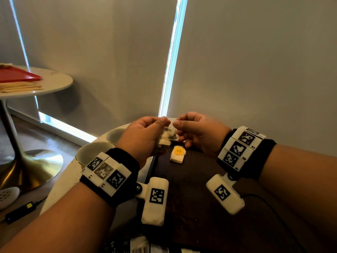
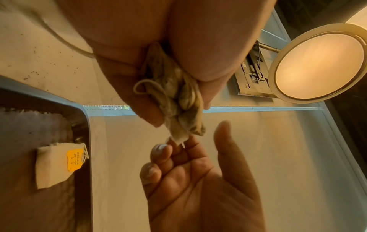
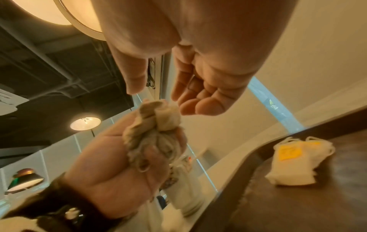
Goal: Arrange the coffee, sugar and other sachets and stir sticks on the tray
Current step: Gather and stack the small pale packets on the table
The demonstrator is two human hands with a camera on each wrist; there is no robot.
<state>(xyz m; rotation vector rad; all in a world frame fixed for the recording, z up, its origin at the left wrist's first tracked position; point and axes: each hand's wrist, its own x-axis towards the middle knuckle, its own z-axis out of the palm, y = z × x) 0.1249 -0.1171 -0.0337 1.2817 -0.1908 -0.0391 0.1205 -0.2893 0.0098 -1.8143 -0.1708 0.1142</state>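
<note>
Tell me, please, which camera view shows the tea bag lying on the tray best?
The left wrist view: the tea bag lies flat on the dark tray, its yellow "RELAX" tag readable. The head view shows it small below both hands; the right wrist view shows it blurred.

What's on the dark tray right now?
One tea bag with a yellow tag lies on the tray, at its far end. The wrists and cameras hide parts of the near end.
</note>
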